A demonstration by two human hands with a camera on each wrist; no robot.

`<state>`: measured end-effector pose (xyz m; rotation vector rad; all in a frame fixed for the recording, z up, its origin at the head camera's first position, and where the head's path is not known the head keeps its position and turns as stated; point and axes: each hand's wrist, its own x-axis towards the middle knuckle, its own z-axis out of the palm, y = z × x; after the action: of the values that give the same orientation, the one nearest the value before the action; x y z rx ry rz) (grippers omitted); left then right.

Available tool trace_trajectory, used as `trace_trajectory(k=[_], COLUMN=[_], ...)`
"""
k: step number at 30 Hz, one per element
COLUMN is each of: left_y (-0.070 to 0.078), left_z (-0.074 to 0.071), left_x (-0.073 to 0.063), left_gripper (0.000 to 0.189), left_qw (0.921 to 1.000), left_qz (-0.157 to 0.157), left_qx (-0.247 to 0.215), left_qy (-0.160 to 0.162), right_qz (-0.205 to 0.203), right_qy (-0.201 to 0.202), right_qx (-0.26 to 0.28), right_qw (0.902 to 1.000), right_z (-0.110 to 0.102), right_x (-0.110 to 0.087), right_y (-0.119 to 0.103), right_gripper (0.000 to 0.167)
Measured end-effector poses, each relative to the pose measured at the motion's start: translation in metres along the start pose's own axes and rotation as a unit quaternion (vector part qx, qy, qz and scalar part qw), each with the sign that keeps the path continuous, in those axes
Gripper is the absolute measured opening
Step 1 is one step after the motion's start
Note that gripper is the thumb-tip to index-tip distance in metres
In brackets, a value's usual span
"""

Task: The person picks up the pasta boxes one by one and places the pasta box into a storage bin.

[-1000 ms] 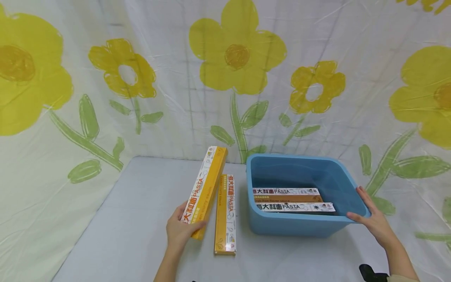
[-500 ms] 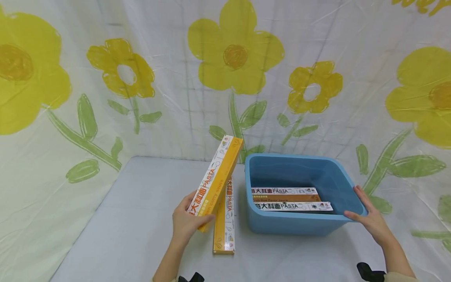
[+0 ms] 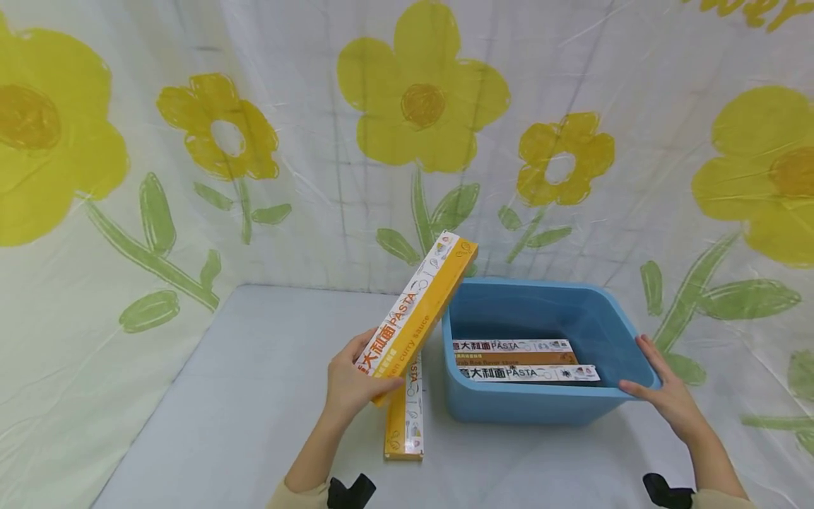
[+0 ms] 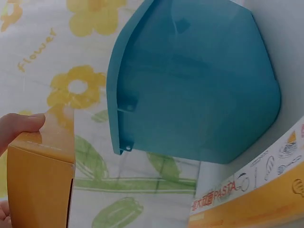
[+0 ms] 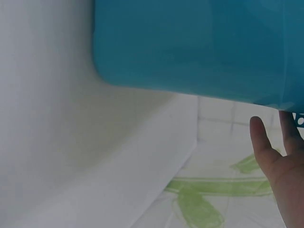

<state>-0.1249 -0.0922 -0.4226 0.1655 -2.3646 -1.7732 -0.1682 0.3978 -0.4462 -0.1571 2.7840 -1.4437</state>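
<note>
My left hand [image 3: 357, 379] grips the lower end of a yellow-and-white pasta box [image 3: 421, 311], held tilted with its top end leaning right. In the left wrist view that box's yellow end [image 4: 40, 185] shows beside the thumb. Below it, a second yellow pasta box [image 3: 405, 424] lies on the table, partly covered by the held one. A blue plastic bin [image 3: 540, 406] stands to the right. Two pasta boxes lie inside: a brown one [image 3: 511, 358] and one with a white face [image 3: 531, 372]. My right hand [image 3: 670, 392] rests on the bin's front right corner, fingers extended.
A pale grey table [image 3: 254, 396] spreads under everything. Directly behind it hangs a white cloth [image 3: 305, 212] printed with yellow flowers. The bin's rim [image 3: 534, 282] rises well above the tabletop.
My left hand has carried the held pasta box up and to the right, and its top end now overlaps the bin's left rim in the head view. My right hand stays at the bin's corner.
</note>
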Motion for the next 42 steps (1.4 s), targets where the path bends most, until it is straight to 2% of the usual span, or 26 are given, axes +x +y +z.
trace_trajectory(k=[6,11,15,20,25,30,33,39,42], left_y=[0.014,0.026,0.034,0.044,0.053,0.056,0.058,0.067,0.073], left_z=[0.001,0.004,0.011,0.02,0.029,0.039,0.042,0.049,0.055], left_x=[0.011,0.022,0.027,0.034,0.05,0.068,0.077,0.097,0.105], left_gripper=[0.077,0.079,0.079,0.077,0.078,0.077,0.078,0.075,0.074], left_qw=[0.9988,0.9975,0.9962,0.991,0.9844,0.9732,0.9635,0.9465,0.9343], left_qz=[0.032,0.027,0.035,0.071,0.066,0.065,0.07,0.074,0.085], left_qx=[0.004,-0.001,0.003,0.02,0.044,0.099,0.141,0.173,0.202], left_qy=[-0.036,-0.065,-0.08,-0.112,-0.157,-0.197,-0.217,-0.262,-0.281], right_qz=[0.005,0.008,0.007,0.01,0.013,0.006,0.001,-0.008,-0.008], right_qy=[-0.002,-0.002,0.0,0.001,0.001,0.008,0.012,0.012,0.012], right_qx=[0.0,-0.002,-0.004,-0.007,-0.007,0.001,0.008,0.008,0.009], right_qw=[1.0,1.0,1.0,0.9999,0.9999,0.9999,0.9999,0.9999,0.9999], right_z=[0.001,0.001,0.001,0.001,0.001,0.003,0.004,0.003,0.003], right_x=[0.001,0.001,0.0,0.001,0.001,-0.002,-0.003,-0.001,0.0], right_y=[0.001,0.0,0.001,0.0,0.001,0.003,0.004,0.005,0.006], right_gripper=[0.092,0.091,0.091,0.091,0.093,0.091,0.091,0.09,0.09])
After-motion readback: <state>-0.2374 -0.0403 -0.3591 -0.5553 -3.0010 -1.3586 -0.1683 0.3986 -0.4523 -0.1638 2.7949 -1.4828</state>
